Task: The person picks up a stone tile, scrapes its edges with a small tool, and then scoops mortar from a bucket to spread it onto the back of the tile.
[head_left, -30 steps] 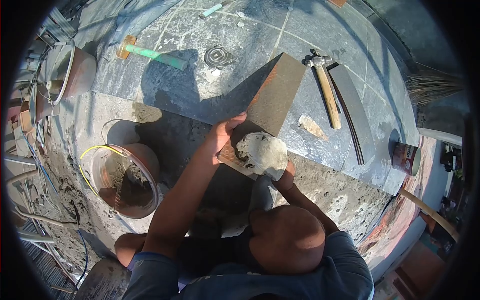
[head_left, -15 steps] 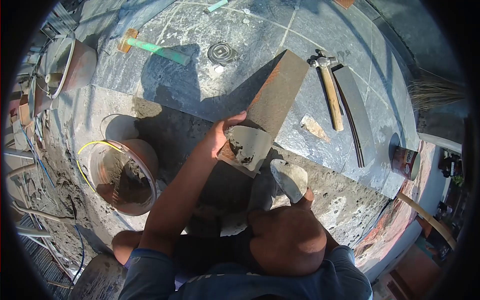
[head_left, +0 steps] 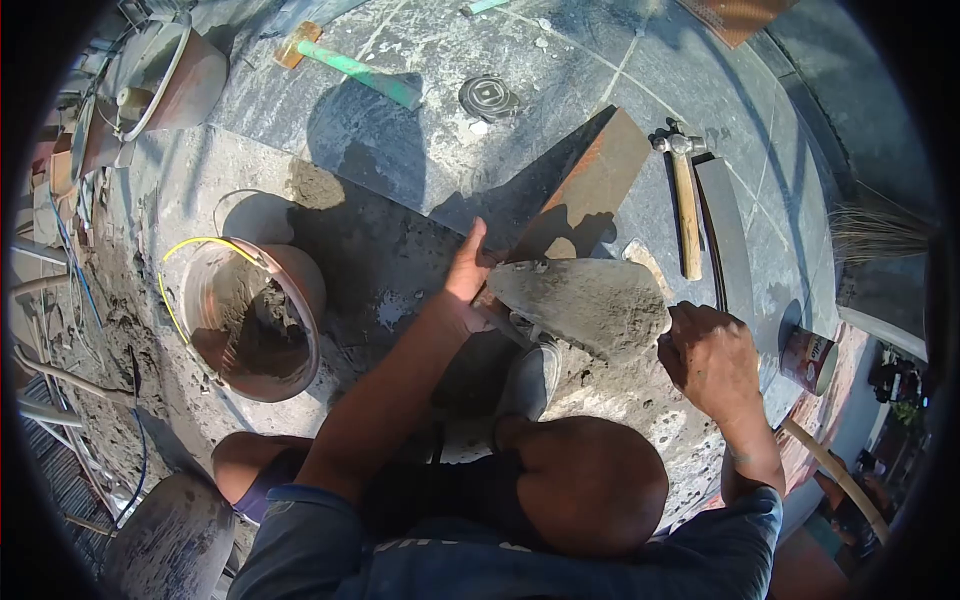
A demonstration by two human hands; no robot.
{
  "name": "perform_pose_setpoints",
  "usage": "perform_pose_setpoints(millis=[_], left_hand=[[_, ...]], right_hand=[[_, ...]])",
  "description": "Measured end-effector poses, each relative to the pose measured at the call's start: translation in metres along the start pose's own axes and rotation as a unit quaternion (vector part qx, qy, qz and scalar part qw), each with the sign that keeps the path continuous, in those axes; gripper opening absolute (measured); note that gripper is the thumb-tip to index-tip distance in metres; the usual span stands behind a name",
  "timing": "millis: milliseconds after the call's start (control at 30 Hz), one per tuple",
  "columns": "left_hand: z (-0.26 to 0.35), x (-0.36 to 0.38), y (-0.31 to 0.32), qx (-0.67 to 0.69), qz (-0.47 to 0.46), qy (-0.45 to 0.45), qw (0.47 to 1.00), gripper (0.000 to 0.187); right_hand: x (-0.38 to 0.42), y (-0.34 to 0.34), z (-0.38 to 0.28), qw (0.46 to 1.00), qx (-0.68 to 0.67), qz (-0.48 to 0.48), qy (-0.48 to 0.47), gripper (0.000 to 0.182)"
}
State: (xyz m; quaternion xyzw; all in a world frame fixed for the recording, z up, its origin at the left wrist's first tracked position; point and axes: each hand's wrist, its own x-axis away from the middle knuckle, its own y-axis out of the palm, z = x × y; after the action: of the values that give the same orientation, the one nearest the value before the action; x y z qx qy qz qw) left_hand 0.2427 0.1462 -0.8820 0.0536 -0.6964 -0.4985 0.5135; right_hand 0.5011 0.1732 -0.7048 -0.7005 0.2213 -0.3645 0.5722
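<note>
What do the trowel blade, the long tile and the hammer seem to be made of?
Trowel blade: probably metal, from its thin flat shape; dull under grey smears.
Long tile: perhaps fired clay, as its side edge shows orange; the broad face looks matt grey-brown.
Hammer: head likely bare metal, given its silvery shine; handle apparently wood, plain tan.

The floor has two parts: dark tiles (head_left: 575, 60) with pale joints, and beside them rough grey concrete (head_left: 165, 240). On the tiles there lies a mallet (head_left: 365, 72) with a green handle, not far from a round drain cover (head_left: 489, 97). Farther right there lie a pale flake (head_left: 648, 266), a hammer (head_left: 688, 210) and, just beside it, a dark strip (head_left: 728, 220). A bucket (head_left: 205, 278) with a yellow handle stands on the concrete.
</note>
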Motion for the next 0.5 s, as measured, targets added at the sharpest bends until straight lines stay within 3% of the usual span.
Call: perform_pose_setpoints(millis=[67,133,167,300,367,400,467,500], left_hand=[[-0.001,0.004,0.007,-0.027,0.078,0.003,0.997,0.098],[-0.002,0.0,0.001,0.009,0.024,-0.01,1.0,0.099],[-0.002,-0.002,-0.002,0.046,-0.027,-0.026,0.998,0.101],[0.0,-0.003,-0.001,0.056,-0.058,-0.034,0.996,0.1],[0.003,0.003,0.004,0.044,-0.116,-0.044,0.991,0.09],[0.004,0.002,0.004,0.043,-0.116,-0.047,0.991,0.09],[0.007,0.0,0.004,0.042,-0.073,-0.021,0.996,0.07],[0.007,-0.001,0.005,0.04,-0.074,-0.025,0.996,0.07]], right_hand=[[-0.003,-0.002,0.0,0.998,0.04,0.023,-0.034,0.02],[-0.001,0.017,0.012,0.942,0.219,0.224,-0.12,0.02],[0.0,0.019,0.018,0.95,0.215,0.192,-0.121,0.019],[0.01,0.065,0.05,0.949,0.199,0.199,-0.14,0.019],[0.017,0.09,0.058,0.99,0.1,0.094,-0.043,0.036],[0.016,0.09,0.052,0.99,0.1,0.093,-0.04,0.036],[0.008,0.087,0.031,0.985,-0.149,-0.033,0.077,0.024],[0.013,0.105,0.026,0.981,-0.168,-0.027,0.096,0.026]])
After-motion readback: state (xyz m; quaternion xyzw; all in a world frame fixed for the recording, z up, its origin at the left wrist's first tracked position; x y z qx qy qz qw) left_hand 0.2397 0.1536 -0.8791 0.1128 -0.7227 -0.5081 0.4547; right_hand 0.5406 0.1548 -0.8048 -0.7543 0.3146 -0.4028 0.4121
